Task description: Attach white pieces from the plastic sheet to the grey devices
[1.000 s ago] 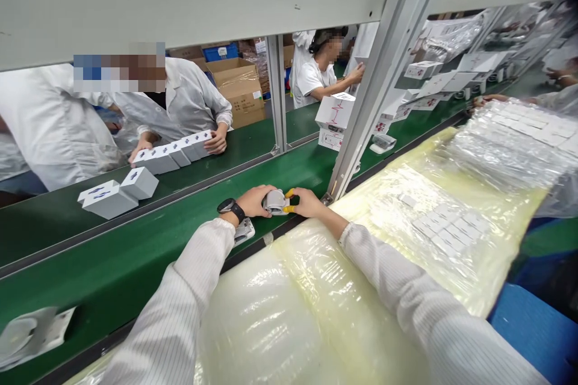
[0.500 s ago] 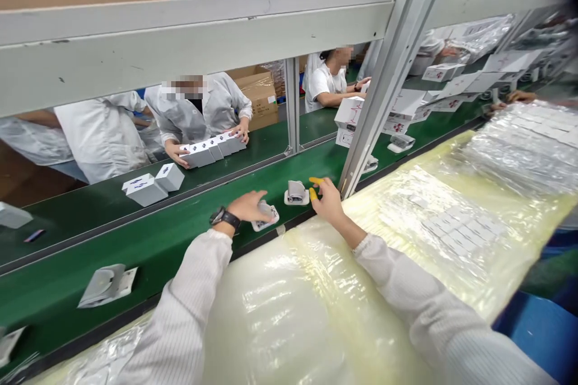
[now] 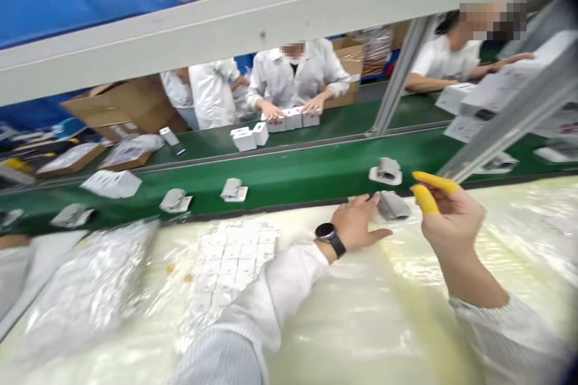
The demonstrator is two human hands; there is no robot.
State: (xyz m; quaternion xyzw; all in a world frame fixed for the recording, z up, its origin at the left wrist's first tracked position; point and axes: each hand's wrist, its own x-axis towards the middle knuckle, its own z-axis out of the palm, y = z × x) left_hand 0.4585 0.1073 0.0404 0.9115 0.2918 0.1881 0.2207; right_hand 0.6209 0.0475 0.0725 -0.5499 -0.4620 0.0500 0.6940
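My left hand (image 3: 359, 222), with a black watch on its wrist, reaches over the near edge of the green belt (image 3: 298, 171). Its fingers are spread, and the fingertips are at a grey folded cuff (image 3: 394, 206) lying at the belt's edge. Just right of that cuff, my right hand (image 3: 447, 207) is raised, with yellow covers on thumb and index finger. Those two fingers are apart and nothing shows between them. Another grey cuff on a white device (image 3: 386, 171) rests on the belt behind.
More cuffs (image 3: 233, 190) lie along the belt to the left. Plastic-wrapped white pieces (image 3: 237, 249) and a clear bag (image 3: 90, 289) are on the near table. A metal post (image 3: 510, 126) slants at the right. Across the belt, a person handles white boxes (image 3: 293, 119).
The view has swung left. The device at my left hand has left the belt's middle, and a cuff now lies at the near edge between my hands. My right hand is raised nearer the camera.
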